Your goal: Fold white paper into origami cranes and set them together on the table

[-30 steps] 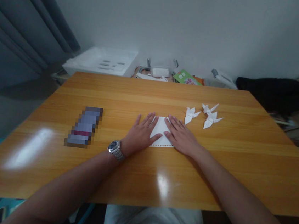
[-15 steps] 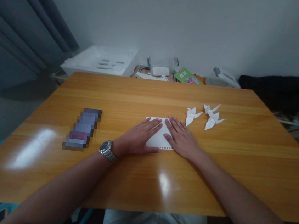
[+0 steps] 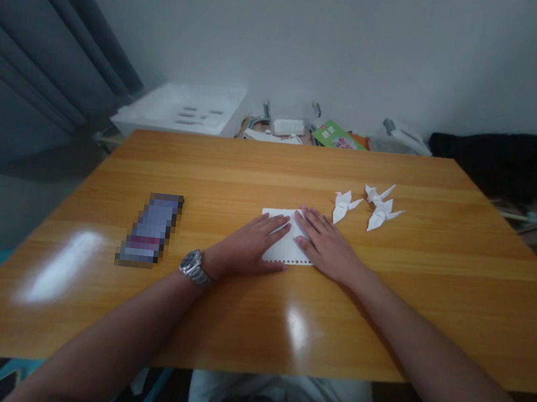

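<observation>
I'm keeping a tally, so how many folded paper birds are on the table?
3. The left bird lies just beyond the right hand; to its right, a back bird and a front bird sit close together. None appears hidden.

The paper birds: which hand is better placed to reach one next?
Probably the right hand: it rests on the white sheet, close to the nearest bird, while the left hand sits farther left.
</observation>
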`<state>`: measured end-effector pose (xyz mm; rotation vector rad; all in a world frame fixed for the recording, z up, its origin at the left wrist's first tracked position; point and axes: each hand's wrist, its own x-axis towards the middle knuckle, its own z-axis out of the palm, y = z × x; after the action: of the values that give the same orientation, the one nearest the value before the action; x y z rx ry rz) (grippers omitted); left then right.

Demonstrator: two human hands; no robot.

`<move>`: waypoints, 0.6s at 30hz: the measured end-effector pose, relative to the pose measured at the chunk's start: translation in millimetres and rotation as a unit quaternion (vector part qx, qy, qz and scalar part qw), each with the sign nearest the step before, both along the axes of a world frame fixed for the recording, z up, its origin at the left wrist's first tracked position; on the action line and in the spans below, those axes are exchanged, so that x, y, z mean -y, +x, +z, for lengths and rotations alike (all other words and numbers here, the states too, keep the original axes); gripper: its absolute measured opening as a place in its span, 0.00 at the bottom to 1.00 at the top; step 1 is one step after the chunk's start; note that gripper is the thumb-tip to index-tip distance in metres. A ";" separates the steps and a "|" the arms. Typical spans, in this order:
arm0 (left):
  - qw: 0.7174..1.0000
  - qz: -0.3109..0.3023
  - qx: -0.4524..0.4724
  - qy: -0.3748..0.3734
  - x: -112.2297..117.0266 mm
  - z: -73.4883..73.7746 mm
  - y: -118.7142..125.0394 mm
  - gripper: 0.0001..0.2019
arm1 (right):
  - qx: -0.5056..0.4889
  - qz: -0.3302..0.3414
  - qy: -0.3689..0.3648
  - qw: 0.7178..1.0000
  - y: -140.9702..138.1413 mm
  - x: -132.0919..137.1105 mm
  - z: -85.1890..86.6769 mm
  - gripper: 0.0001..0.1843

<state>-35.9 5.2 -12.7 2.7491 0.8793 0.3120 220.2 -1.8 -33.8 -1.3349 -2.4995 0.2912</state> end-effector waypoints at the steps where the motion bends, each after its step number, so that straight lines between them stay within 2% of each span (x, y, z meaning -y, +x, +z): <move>1: 1.000 -0.001 0.005 -0.001 -0.5 0.7 -0.4 0.44 | -0.009 0.010 0.002 1.000 1.1 -0.4 3.3 0.33; 7: 1.000 -0.018 0.020 0.003 -3.8 5.2 -3.4 0.38 | -0.045 0.076 0.030 0.996 10.1 -0.5 24.2 0.32; 14: 1.000 -0.011 0.010 0.000 -6.2 7.2 -4.9 0.37 | -0.055 0.137 -0.030 0.989 17.8 5.5 28.1 0.40; 18: 1.000 -0.011 0.017 -0.001 -6.7 6.1 -6.7 0.35 | -0.060 0.132 -0.060 0.988 19.9 5.5 27.4 0.31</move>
<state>-42.6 11.8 -6.6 2.7425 0.8394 0.3516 240.2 -7.3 -6.4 -0.9916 -2.5882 0.5691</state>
